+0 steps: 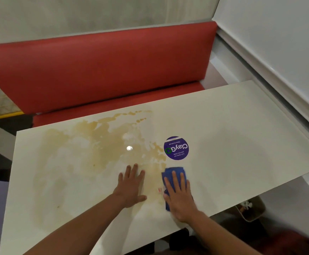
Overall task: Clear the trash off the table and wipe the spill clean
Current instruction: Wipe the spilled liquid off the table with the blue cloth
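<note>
A wide tan spill (87, 150) covers the left and middle of the cream table (242, 140). My right hand (180, 197) lies flat with straight fingers on a folded blue cloth (174, 172), pressing it to the table at the spill's right edge. My left hand (131, 186) rests flat on the table just left of the cloth, fingers spread, on the wet area. A tiny scrap with red marks (159, 189) lies between the two hands.
A round purple sticker (176, 148) is stuck to the table beyond the cloth. A red booth seat (102, 70) runs along the far side. A white wall ledge (279, 89) borders the right. A bin with trash (250, 210) stands on the floor under the right edge.
</note>
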